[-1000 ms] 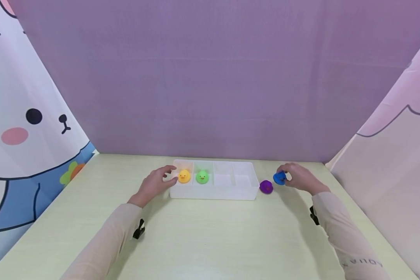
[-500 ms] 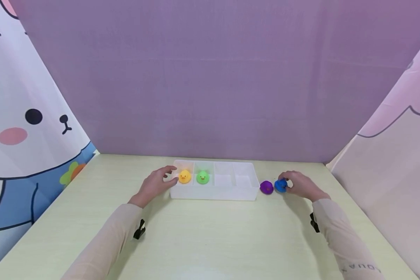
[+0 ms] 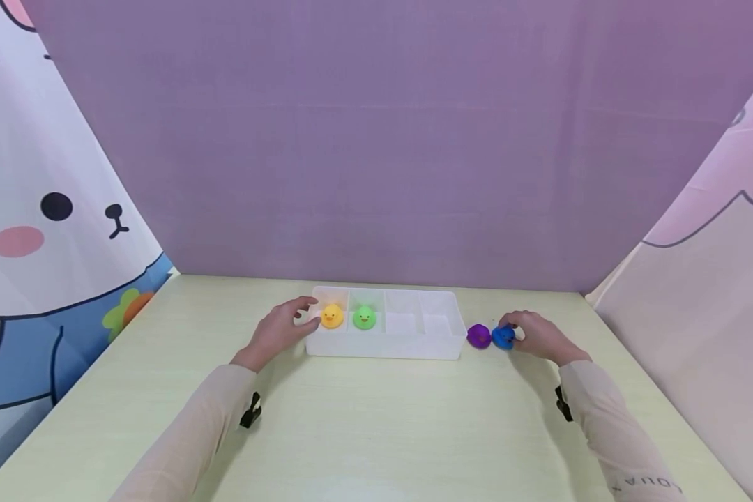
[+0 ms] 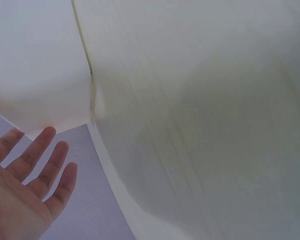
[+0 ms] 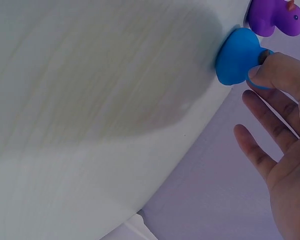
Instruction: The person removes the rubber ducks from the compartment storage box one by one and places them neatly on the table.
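In the head view my left hand (image 3: 282, 328) is at the left end of a white divided box (image 3: 383, 347), thumb and index fingertip right at its rim. The left wrist view shows its other fingers (image 4: 55, 165) spread and fairly straight. A yellow toy duck (image 3: 332, 316) and a green toy duck (image 3: 364, 318) sit in the two left compartments. My right hand (image 3: 539, 337) pinches a blue toy duck (image 5: 236, 57) between thumb and index finger, low at the table. Just left of it, a purple toy duck (image 3: 479, 336) rests beside the box's right end.
The pale wooden table (image 3: 364, 425) extends in front of the box. A purple cloth (image 3: 376, 139) hangs behind it. Printed cloths with cartoon figures flank the table on the left and right.
My right hand has brought the blue duck down and slightly nearer me, beside the purple duck. The left hand and the box have stayed in place.
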Demonstrator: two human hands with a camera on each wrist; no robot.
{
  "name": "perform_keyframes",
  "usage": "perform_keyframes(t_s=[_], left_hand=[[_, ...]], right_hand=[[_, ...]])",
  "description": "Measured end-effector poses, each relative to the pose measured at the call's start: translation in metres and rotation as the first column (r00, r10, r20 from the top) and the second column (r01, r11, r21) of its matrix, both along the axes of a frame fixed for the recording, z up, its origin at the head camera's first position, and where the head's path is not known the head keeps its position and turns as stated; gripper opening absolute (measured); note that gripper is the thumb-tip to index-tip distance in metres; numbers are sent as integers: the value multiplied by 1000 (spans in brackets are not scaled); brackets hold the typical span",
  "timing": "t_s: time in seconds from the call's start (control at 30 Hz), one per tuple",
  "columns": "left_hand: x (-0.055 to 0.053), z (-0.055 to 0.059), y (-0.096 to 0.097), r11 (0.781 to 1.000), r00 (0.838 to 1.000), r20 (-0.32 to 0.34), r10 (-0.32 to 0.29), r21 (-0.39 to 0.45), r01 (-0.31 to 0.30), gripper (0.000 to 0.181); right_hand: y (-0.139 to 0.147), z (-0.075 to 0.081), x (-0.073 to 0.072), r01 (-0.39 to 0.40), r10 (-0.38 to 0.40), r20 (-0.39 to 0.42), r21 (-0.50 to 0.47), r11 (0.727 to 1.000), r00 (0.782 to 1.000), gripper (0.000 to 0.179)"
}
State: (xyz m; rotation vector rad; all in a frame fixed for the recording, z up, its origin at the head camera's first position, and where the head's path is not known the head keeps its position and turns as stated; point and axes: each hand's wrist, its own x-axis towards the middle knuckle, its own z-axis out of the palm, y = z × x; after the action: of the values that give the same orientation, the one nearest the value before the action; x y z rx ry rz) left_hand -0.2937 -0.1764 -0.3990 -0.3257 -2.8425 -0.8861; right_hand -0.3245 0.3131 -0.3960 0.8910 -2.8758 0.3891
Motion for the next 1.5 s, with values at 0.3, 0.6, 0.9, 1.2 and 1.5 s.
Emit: perform_keyframes(t_s=[0.3, 0.6, 0.9, 1.2, 1.5], left_hand=[[-1, 0, 1, 1000, 1000, -1, -5, 3, 5, 47], [-2, 0, 3, 1000, 1000, -5, -2, 5, 2, 47], [-2, -1, 3, 1000, 1000, -8, -10, 7, 10, 47], [-3, -3, 2, 1000, 1000, -5, -3, 2, 3, 47], [-1, -3, 1, 1000, 1000, -12, -12, 2, 12, 47]], right_hand=[[2, 2, 2, -2, 2, 14, 5, 1000, 1000, 27], [3, 9, 5, 8, -8, 27, 6, 1000, 1000, 29], [4, 21, 3, 2, -2, 13, 33, 999, 1000, 32], [-5, 27, -1, 20, -20, 6, 40, 999, 1000, 31], [-25, 34, -3, 9, -8, -16, 37, 999, 1000, 32]])
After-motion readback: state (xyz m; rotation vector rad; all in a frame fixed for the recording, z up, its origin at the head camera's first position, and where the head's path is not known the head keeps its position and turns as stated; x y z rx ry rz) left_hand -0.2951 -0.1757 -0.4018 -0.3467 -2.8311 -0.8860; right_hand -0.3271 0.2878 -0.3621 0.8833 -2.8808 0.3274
